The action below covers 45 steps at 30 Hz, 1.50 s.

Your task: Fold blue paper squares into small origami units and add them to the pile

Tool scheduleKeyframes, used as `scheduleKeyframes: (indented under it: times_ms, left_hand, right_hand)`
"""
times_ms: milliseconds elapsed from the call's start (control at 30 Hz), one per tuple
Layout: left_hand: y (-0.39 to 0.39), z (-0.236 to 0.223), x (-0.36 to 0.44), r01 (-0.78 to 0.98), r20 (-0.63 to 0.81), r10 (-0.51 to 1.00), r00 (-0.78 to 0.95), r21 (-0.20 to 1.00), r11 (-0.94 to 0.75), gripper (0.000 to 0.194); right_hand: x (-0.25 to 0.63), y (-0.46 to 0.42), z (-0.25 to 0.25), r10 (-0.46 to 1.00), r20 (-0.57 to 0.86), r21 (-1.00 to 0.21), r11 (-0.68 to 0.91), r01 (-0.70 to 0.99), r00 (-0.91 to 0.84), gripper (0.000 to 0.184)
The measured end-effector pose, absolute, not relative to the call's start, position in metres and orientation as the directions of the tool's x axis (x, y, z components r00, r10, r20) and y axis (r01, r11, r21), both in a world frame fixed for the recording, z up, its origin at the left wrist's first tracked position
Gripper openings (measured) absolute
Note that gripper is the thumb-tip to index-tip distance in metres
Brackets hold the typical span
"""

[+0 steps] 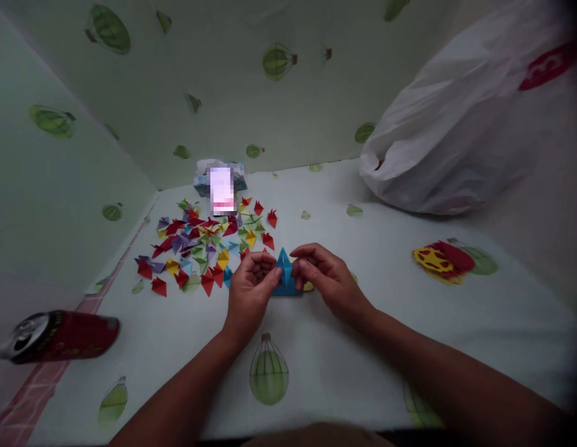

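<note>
A small blue folded paper piece (283, 268) stands upright, pointed at the top, at the middle of the view. My left hand (254, 282) pinches its left side between thumb and curled fingers. Close by on the right is my right hand (326, 276), its index finger stretched out and its thumb apart from it. Its fingertips are at the paper's right edge; whether they touch it I cannot tell. Beneath the hands lies flat blue paper (288, 290), partly hidden, with a bit of yellow beside it.
Many colourful folded paper pieces (207, 282) are spread at the left. Behind them a lit phone (222, 191) leans on a tissue box (242, 177). A red can (79, 335) is at the left, a white plastic bag (423, 136) at the back right, and red-yellow cutouts (437, 261) at the right.
</note>
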<state>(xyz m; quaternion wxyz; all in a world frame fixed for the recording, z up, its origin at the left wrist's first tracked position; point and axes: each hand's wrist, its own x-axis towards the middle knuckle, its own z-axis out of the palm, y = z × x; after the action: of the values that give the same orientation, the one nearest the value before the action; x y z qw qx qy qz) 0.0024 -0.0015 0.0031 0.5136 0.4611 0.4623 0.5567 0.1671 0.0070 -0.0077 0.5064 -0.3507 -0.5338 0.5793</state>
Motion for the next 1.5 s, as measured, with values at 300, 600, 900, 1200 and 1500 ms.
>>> scheduleKeyframes:
  times_ms: [300,600,900,1200,1500]
  left_hand:
    - [-0.0024,-0.0001,0.0010,-0.142,-0.025,0.997,0.068,0.989,0.035,0.024]
    - [-0.0004,0.0009,0.0001,-0.041,-0.030,0.986,0.165,0.998,0.038,0.021]
    - [-0.0019,0.0040,0.0023,0.004,-0.081,0.952,0.294,0.996,0.084,0.025]
    - [0.0012,0.0042,-0.0027,0.138,-0.082,0.947,0.310,0.990,0.040,0.028]
    - [0.0016,0.0010,-0.0024,0.087,-0.103,0.957,0.271,0.993,0.082,0.034]
  right_hand:
    - [0.1652,0.0074,-0.0078,0.970,0.019,-0.973,-0.038,-0.227,-0.244,0.032]
    - [0.1659,0.0071,-0.0067,0.966,0.017,-0.980,-0.035,-0.196,-0.259,0.032]
    - [0.1661,0.0056,-0.0043,0.971,0.047,-0.991,0.016,-0.130,-0.235,0.034]
    - [0.1697,0.0059,-0.0050,0.984,0.024,-0.990,-0.001,-0.143,-0.177,0.032]
    - [0.1670,0.0006,-0.0009,0.991,0.076,-0.996,0.071,-0.051,-0.111,0.030]
